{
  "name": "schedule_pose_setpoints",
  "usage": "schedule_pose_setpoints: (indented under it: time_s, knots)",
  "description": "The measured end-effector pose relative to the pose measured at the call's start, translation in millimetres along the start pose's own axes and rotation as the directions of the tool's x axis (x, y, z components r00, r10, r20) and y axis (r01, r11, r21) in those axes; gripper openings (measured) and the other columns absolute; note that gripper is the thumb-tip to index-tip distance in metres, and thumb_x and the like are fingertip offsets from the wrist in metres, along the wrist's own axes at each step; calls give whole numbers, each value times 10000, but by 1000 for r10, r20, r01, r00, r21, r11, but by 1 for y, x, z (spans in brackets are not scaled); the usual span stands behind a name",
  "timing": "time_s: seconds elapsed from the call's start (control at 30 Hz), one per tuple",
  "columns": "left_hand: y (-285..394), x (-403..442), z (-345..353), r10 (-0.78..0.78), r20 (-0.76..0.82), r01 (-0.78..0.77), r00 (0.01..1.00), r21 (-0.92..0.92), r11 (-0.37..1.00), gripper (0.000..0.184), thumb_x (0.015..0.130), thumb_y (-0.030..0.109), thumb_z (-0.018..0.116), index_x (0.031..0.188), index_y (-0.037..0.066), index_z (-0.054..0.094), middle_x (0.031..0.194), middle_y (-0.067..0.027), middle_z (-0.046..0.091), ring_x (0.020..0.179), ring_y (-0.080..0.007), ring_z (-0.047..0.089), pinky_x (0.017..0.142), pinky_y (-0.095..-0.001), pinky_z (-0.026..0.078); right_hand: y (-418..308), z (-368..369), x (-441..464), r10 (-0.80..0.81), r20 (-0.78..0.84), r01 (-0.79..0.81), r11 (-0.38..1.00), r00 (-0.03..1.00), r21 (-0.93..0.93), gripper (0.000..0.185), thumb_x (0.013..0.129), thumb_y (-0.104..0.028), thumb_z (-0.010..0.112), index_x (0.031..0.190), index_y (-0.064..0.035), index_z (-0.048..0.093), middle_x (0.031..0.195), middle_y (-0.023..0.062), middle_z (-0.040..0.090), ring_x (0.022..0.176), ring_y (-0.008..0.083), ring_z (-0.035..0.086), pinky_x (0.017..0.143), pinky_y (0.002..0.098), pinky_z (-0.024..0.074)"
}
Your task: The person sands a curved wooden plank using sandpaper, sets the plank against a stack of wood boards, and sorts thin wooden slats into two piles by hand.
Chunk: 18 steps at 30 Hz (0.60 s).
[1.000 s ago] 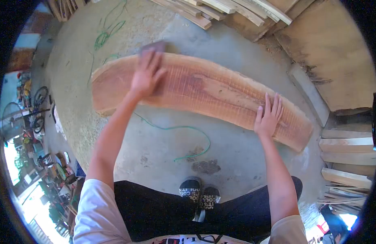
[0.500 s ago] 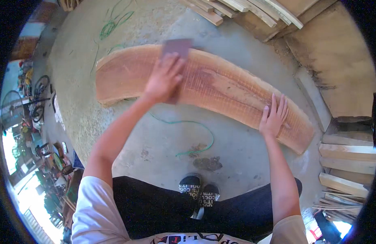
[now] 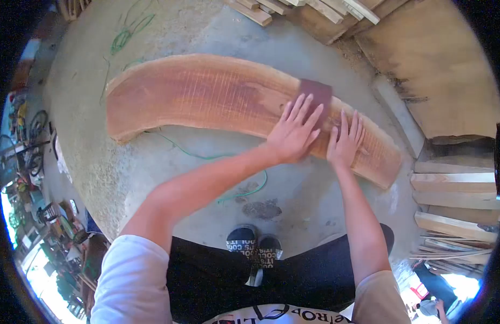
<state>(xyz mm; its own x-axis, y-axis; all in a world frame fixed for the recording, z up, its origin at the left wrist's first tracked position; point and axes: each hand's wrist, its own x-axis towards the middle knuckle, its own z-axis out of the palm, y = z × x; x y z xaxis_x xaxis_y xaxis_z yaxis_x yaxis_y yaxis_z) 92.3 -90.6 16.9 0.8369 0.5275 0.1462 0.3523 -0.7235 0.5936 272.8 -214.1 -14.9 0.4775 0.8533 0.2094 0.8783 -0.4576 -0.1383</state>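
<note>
A long curved wooden slab (image 3: 206, 97) lies on the concrete floor in front of my feet. Across its right half is a dark reddish-brown sheet (image 3: 317, 93), with my left hand (image 3: 294, 135) flat on it, fingers spread. Part of the sheet is hidden under that hand. Just to the right, my right hand (image 3: 345, 143) rests directly on the slab, its fingers stretched out and apart. The two hands are close together but do not touch.
A green cord (image 3: 193, 154) runs out from under the slab, and more green cord (image 3: 123, 39) lies at the upper left. Planks (image 3: 455, 182) are stacked at the right. Part of another person (image 3: 438, 286) shows at the lower right.
My left hand has slid the sheet rightward along the slab, from its left part to near my right hand. My right hand remains at the slab's right part.
</note>
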Motion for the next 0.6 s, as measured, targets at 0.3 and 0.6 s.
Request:
schedule_pose_setpoints:
  time_s: [0.3,0.6]
  knots:
    - [-186,-35,-109,-186,-122,223,975,502,836,688,1040,543,387,1606,168,275,1674,-172,188,1549,-391,132,1238,-551,125,6,5,-4,31,-28,-29,997,999,78,537,1017,-368,468,1511,-159,476,1630,167,314,1516,403,231,1236,563,120]
    - [-189,-42,-109,-184,-107,211,977,575,791,668,1046,545,355,1622,226,244,1680,-156,185,1559,-334,131,1249,-524,93,-140,12,11,-29,-28,32,994,999,105,665,1016,-379,490,1548,-12,336,1603,263,301,1502,446,233,1225,569,157]
